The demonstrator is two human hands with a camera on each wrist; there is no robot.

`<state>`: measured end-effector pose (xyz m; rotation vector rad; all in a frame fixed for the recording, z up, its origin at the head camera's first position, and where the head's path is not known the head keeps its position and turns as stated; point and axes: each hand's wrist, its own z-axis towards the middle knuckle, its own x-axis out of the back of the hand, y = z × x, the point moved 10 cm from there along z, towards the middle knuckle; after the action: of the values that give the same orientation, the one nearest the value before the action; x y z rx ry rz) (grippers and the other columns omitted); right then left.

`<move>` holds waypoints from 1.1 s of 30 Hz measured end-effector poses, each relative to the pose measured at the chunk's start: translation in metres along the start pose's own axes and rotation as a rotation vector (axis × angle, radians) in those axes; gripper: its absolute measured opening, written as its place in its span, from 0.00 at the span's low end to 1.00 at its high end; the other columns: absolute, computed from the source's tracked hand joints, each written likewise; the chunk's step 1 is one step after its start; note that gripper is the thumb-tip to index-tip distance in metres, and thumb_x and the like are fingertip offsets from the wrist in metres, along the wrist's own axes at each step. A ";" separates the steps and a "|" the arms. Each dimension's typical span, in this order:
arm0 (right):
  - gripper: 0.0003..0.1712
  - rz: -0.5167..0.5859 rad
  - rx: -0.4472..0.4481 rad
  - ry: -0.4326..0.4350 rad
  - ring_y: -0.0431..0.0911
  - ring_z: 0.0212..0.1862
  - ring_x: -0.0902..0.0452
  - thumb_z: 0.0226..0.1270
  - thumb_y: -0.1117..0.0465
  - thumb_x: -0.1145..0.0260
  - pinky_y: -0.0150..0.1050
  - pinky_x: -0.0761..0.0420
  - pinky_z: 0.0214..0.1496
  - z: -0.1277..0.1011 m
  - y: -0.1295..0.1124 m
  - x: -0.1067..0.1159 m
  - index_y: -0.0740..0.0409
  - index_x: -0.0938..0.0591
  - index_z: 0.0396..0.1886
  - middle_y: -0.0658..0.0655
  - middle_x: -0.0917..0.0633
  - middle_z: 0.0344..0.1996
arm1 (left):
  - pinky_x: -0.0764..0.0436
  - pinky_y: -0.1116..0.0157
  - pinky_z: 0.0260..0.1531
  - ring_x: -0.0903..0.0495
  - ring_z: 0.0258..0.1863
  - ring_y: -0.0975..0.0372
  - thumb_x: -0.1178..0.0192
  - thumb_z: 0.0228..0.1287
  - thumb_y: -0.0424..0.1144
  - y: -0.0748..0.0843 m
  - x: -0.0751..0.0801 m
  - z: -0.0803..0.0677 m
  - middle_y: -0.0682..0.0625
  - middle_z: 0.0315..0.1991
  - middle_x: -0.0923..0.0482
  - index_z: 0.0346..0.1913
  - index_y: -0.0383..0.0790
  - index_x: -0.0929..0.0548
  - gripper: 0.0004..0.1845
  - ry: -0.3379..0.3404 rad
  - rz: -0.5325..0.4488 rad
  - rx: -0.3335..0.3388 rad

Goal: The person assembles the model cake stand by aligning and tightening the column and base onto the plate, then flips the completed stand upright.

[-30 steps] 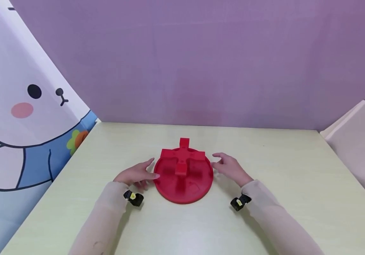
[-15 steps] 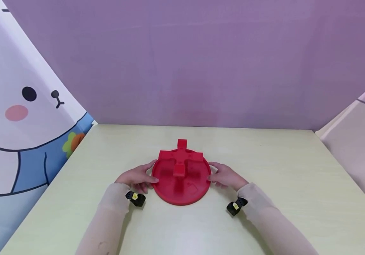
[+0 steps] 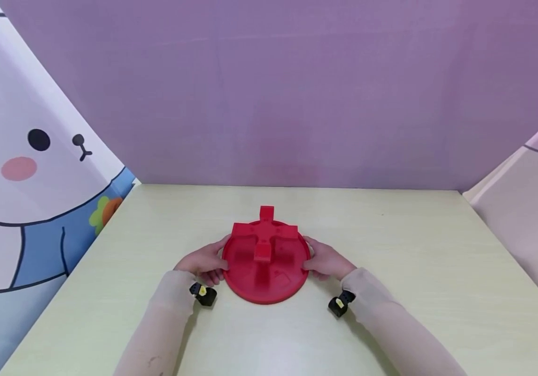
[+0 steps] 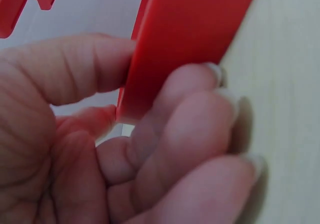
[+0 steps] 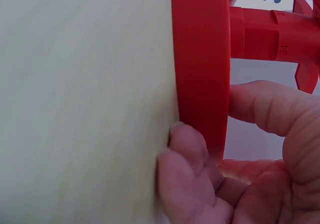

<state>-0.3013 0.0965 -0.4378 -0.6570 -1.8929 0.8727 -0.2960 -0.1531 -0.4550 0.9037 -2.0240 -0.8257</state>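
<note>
We pinch the red disc point(image 3: 266, 266) lying flat on the bench point(image 3: 391, 271) between us, left hand point(image 3: 203, 259) and right hand point(image 3: 326, 259) gripping opposite rims.

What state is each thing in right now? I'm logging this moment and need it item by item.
red round base: flat on the table, gripped at both side edges.
cross-shaped block: standing upright on the base's far half.
left hand: thumb over, fingers under the base's left rim.
right hand: thumb over, fingers under the base's right rim.
table: bears the base.
</note>
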 end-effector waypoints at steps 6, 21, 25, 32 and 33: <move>0.42 -0.006 0.015 -0.018 0.45 0.16 0.34 0.59 0.71 0.40 0.33 0.29 0.17 0.000 -0.005 -0.006 0.53 0.41 0.73 0.57 0.25 0.19 | 0.23 0.67 0.16 0.28 0.12 0.61 0.48 0.56 0.26 0.003 -0.002 -0.003 0.44 0.16 0.26 0.77 0.47 0.55 0.46 0.006 0.003 -0.010; 0.44 0.045 0.008 -0.036 0.48 0.24 0.25 0.55 0.68 0.38 0.40 0.21 0.27 -0.020 0.000 0.004 0.63 0.43 0.72 0.58 0.21 0.31 | 0.19 0.64 0.20 0.26 0.13 0.61 0.44 0.55 0.30 0.016 -0.016 -0.021 0.45 0.18 0.24 0.76 0.43 0.49 0.44 -0.114 0.009 -0.026; 0.43 0.215 0.001 -0.061 0.48 0.26 0.23 0.55 0.70 0.41 0.43 0.19 0.30 -0.028 0.005 0.005 0.64 0.45 0.72 0.62 0.22 0.33 | 0.19 0.64 0.22 0.25 0.15 0.60 0.42 0.53 0.31 0.016 -0.022 -0.026 0.44 0.20 0.23 0.76 0.44 0.47 0.45 -0.125 0.011 -0.003; 0.44 0.452 0.026 -0.121 0.47 0.29 0.23 0.56 0.71 0.43 0.41 0.17 0.33 -0.043 0.010 0.006 0.67 0.49 0.73 0.62 0.25 0.34 | 0.17 0.60 0.26 0.20 0.20 0.58 0.44 0.54 0.31 0.020 -0.030 -0.034 0.43 0.26 0.20 0.75 0.40 0.48 0.44 -0.107 -0.095 -0.042; 0.44 0.476 0.036 -0.126 0.47 0.29 0.23 0.57 0.72 0.43 0.40 0.17 0.34 -0.045 0.010 0.007 0.68 0.50 0.73 0.62 0.25 0.33 | 0.17 0.61 0.26 0.20 0.19 0.59 0.46 0.54 0.30 0.020 -0.032 -0.035 0.43 0.25 0.20 0.75 0.39 0.48 0.43 -0.102 -0.127 -0.060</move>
<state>-0.2629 0.1208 -0.4274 -1.0768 -1.8546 1.2685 -0.2587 -0.1253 -0.4338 0.9816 -2.0336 -1.0160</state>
